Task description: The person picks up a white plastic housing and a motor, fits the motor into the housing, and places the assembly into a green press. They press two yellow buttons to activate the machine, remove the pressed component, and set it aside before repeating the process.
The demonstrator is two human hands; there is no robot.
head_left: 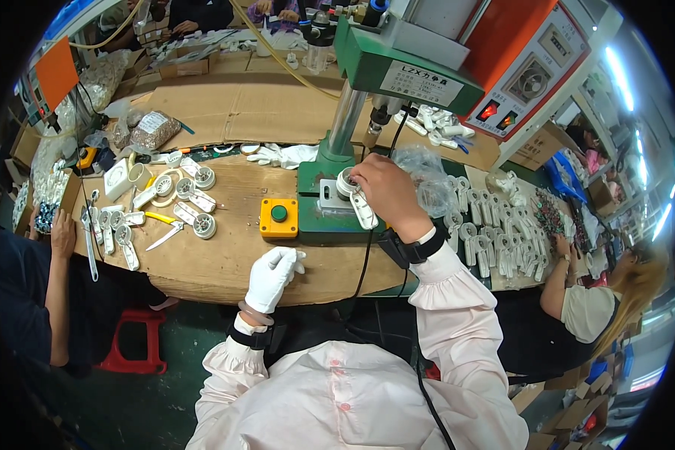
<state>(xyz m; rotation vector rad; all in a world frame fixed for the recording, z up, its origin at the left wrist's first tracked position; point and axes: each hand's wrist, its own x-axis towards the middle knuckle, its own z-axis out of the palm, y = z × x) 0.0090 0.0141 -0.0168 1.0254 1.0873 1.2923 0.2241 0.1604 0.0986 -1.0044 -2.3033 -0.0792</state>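
With my right hand [391,189], fingers narrow, I hold the white part [364,213] at the green press [360,64], seemingly seating it; careful alignment likely follows. Front-left of the press, my left hand [270,279] curls, contents unclear.

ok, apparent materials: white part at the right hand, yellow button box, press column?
White part: likely moulded plastic, semi-gloss; smooth opaque surface.
Button box: probably plastic, satin; even yellow colour, though painted metal is possible.
Press column: apparently metal, polished; bright lengthwise reflections.
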